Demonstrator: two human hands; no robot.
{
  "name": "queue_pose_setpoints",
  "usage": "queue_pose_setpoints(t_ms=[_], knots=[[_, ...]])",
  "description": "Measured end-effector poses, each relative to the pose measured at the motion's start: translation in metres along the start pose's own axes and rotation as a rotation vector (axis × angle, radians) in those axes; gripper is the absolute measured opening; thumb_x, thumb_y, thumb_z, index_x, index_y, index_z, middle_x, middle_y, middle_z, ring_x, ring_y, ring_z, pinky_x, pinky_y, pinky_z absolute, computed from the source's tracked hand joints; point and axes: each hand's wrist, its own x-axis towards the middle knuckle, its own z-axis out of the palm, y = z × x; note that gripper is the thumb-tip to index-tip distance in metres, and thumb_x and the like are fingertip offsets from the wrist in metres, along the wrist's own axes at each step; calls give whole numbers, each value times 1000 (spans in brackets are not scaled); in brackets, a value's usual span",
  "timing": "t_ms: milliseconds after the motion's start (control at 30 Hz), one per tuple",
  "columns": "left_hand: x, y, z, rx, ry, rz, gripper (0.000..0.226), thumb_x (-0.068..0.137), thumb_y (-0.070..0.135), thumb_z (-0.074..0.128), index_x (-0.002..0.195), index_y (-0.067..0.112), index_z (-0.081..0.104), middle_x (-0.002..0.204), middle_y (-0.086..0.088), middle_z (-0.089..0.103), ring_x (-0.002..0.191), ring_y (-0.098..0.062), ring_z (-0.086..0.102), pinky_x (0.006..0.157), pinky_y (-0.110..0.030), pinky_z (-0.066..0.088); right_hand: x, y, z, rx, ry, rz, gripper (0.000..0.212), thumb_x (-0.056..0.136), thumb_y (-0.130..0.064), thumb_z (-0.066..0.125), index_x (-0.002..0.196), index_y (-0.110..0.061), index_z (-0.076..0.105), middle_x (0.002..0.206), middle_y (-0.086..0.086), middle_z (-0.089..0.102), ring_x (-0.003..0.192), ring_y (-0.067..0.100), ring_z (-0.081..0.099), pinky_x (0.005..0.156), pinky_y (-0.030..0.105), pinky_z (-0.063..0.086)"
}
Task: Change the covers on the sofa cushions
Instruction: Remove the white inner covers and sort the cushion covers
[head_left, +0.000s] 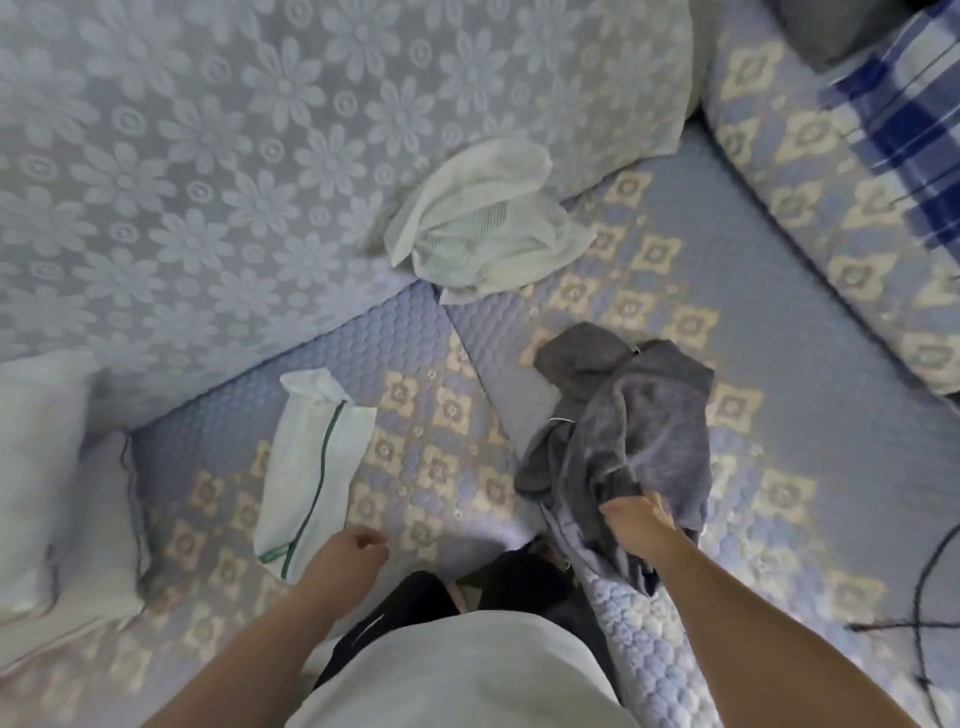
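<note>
The right hand (636, 512) grips a crumpled grey fabric cushion cover (623, 431), fingers buried in its folds, and holds it bunched above the quilted blue sofa seat with cream flower motifs (779, 364); this grip probably serves to lift or shake the cover out. The left hand (353, 551) holds nothing, fingers loosely curled, just beside a folded white cloth with green piping (311, 478) that lies flat on the seat, apparently staged within reach. A rumpled white mesh cloth (483, 223) lies farther back against the blue daisy-patterned back cushion (182, 156). The hands are well apart.
</note>
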Motion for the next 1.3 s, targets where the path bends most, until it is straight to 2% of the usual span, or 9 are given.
queue_pose_setpoints(t_ms=[200,433,567,733,833,933,1033,1133,1300], knots=[[-18,14,15,41,-33,65,13,97,16,59,106,22,67,110,-2,68,101,-18,61,80,-26,42,-2,10,19,-31,-64,-32,36,104,-16,39,134,-10,58,143,11,52,134,32,44,109,41,39],[-49,32,12,-83,-211,129,14,98,15,54,89,15,64,87,-8,61,78,-21,55,74,-32,40,-79,1,-20,817,353,202,31,101,-14,47,111,-19,75,121,8,68,96,23,58,83,32,48],[-78,72,10,-365,-379,181,19,98,19,64,115,15,70,110,-14,73,97,-24,70,85,-31,53,-143,-34,-91,828,391,-102,26,101,-17,55,95,-30,77,109,-4,72,99,16,65,83,34,53],[-140,133,-2,-267,-531,711,63,88,31,78,141,44,47,143,14,51,124,0,56,108,-35,49,-261,-105,-186,1157,284,-632,25,99,-13,58,114,-24,75,116,3,74,112,20,67,100,46,53],[-176,158,-7,-288,-82,1021,101,76,52,81,152,52,15,158,21,14,145,4,25,116,-26,36,-328,-142,-222,1364,23,-933,44,93,-13,58,136,-11,56,127,13,68,114,28,66,88,40,59],[-188,165,-30,-504,385,1128,96,76,51,81,145,61,14,157,24,12,148,2,18,118,-29,27,-376,-165,-242,1213,-36,-1152,61,89,-19,62,147,-18,42,134,12,64,116,31,65,75,42,60],[-184,165,-74,-630,361,1040,94,74,58,72,145,59,10,155,23,17,142,2,25,122,-39,29,-407,-182,-260,1083,123,-1223,68,87,-13,64,150,-21,40,125,8,67,91,22,67,54,32,56],[-189,165,-111,-711,306,1121,82,81,68,67,147,61,19,156,28,24,140,8,32,118,-31,32,-421,-191,-270,972,241,-1257,72,85,-10,60,152,-23,38,116,-4,71,74,15,62,48,28,48],[-200,172,-145,-669,436,1167,72,100,12,56,151,53,25,156,23,27,141,2,33,116,-27,29,-430,-204,-270,742,188,-1370,72,90,13,55,149,-28,45,128,-5,66,67,23,58,52,28,51]])
